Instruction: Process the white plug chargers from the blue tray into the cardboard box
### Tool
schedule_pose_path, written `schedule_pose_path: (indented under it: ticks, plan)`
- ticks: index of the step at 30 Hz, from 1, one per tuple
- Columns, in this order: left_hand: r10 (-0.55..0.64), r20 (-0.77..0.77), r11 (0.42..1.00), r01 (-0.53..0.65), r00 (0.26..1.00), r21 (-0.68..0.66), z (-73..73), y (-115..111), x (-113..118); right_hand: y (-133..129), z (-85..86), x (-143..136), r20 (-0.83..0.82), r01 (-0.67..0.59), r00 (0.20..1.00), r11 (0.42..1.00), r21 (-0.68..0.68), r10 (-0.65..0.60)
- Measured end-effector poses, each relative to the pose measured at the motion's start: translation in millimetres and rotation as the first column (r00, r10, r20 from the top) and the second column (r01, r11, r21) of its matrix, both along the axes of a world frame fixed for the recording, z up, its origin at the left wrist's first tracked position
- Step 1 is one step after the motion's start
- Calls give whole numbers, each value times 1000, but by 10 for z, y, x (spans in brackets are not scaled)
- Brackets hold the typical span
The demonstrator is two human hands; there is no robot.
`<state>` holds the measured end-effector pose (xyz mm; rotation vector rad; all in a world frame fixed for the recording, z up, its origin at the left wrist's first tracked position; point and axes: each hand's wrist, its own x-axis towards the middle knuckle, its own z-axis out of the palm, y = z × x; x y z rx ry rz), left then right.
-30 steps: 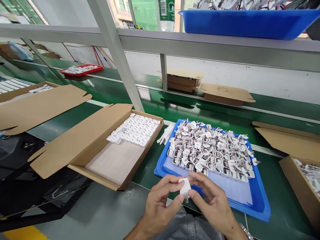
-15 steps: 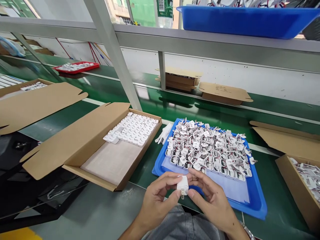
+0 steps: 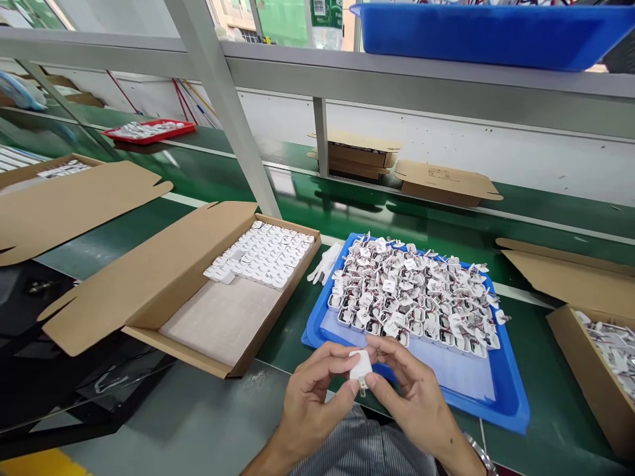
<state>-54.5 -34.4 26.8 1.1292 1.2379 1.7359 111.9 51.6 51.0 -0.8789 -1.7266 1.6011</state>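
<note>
A small white plug adapter (image 3: 360,365) with metal prongs pointing down toward me is held up in front of my lap. My left hand (image 3: 320,387) pinches its left side between thumb and fingers. On the other side, my right hand (image 3: 409,380) has its thumb pressed near the prongs, with the fingers curled behind. Just beyond my hands lies a blue tray (image 3: 513,403) packed with open white plug housings (image 3: 411,291) whose lids and red and black wires stick out. To the left, a cardboard box (image 3: 243,360) holds rows of closed white plugs (image 3: 270,254).
White gloves (image 3: 325,264) lie between box and tray. Another open carton (image 3: 590,370) of white parts stands at right. A metal frame post (image 3: 223,106) rises ahead, with a second blue tray (image 3: 496,36) on its shelf. Beyond are a red tray (image 3: 149,139) and flat cartons (image 3: 446,182).
The adapter has tilted slightly in my fingers, and my right thumb has moved left, closer against the prong end. Both hands still hold it at about the same place.
</note>
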Motion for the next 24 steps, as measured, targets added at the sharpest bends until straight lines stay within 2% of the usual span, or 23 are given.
schedule_pose_path:
  ticks: [5, 11, 18, 21, 24]
  plan:
    - [-4, 50, 1000, 5, 999, -11, -47, 31, 27, 25, -107, -57, -25, 11, 1000, 998, -54, -13]
    - [-12, 151, 994, 27, 988, -104, -24, 80, 37, 106, -184, -112, -24, 18, 1000, 999, -33, -19]
    - [-133, 266, 962, 189, 955, -196, 34, 41, -37, 120, -182, -75, 28, 34, 999, 999, 12, -34]
    - [-55, 176, 965, 98, 983, -243, 22, 33, -43, 109, -108, -14, 29, 31, 999, 989, 145, -35]
    - [68, -73, 976, -82, 995, -201, -1, 35, -36, 88, -37, 41, 50, -22, 999, 964, 266, 9]
